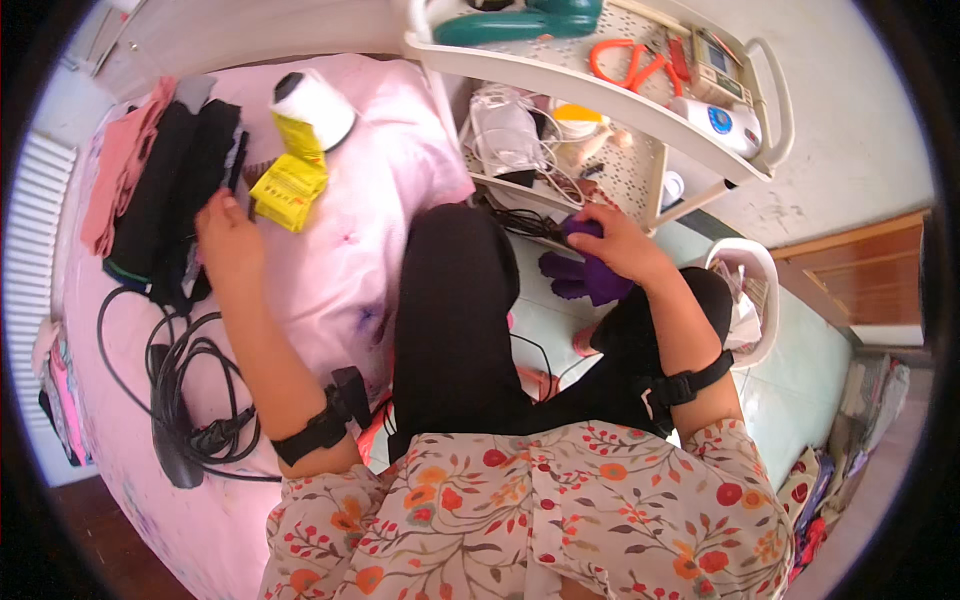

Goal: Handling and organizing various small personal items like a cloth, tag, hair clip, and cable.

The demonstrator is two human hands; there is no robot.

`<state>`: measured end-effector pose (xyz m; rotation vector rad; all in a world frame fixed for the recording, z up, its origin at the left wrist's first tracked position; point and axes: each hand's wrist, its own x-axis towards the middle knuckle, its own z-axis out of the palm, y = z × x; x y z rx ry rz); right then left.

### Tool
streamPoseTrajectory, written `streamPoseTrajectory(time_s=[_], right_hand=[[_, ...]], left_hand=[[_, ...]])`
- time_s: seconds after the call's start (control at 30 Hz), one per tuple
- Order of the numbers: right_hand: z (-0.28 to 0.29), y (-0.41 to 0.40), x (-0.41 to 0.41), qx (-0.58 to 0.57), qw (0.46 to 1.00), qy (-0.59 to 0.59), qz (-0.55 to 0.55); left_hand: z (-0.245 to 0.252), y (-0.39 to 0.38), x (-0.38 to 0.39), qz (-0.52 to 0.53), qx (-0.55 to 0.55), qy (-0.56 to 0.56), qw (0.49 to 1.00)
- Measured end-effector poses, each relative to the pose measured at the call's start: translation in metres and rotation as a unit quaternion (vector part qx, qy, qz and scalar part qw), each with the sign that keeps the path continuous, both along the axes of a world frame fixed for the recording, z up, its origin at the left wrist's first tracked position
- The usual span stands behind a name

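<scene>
My left hand (pixel 231 236) is at the right side of a pile of folded black clothes (pixel 169 176) on a pink bedspread (pixel 375 187). Its fingertips meet the dark fabric, though whether they grip it is hidden. Pink folded cloth (pixel 127 180) lies along the pile's left side. Just right of that hand is a yellow packet (pixel 289 187), beside a large cone of white thread (pixel 322 109). Over my right knee, my right hand (pixel 622 244) holds a purple knitted glove (pixel 607 281), its fingers hanging down.
Ahead stands a white trolley (pixel 600 82) carrying orange-handled pliers (pixel 634 67), a teal appliance (pixel 517 26) and cables. A black hair straightener (pixel 172 427) with a coiled cord lies on the bed. A white waste bin (pixel 765 315) stands right of my knee.
</scene>
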<state>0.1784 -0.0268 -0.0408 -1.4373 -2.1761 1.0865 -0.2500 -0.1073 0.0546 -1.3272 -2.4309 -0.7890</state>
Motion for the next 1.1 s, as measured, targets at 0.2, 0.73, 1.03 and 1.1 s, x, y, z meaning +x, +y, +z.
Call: streamPoseTrajectory(time_s=[0.2, 0.73, 1.03, 1.1], right_hand=[[-0.004, 0.016, 0.032, -0.059, 0.997, -0.023, -0.042], [-0.03, 0.084, 0.053, 0.027, 0.98, -0.196, -0.012], [-0.063, 0.088, 0.033, 0.034, 0.926, -0.375, -0.016], [-0.06, 0.087, 0.036, 0.033, 0.935, -0.352, -0.024]], left_hand=[[0.026, 0.014, 0.11, -0.235, 0.207, -0.158, 0.937], [-0.111, 0.098, 0.255, -0.419, -0.283, -0.529, 0.682], [-0.103, 0.112, 0.249, -0.389, -0.265, -0.636, 0.611], [-0.101, 0.114, 0.25, -0.39, -0.259, -0.643, 0.607]])
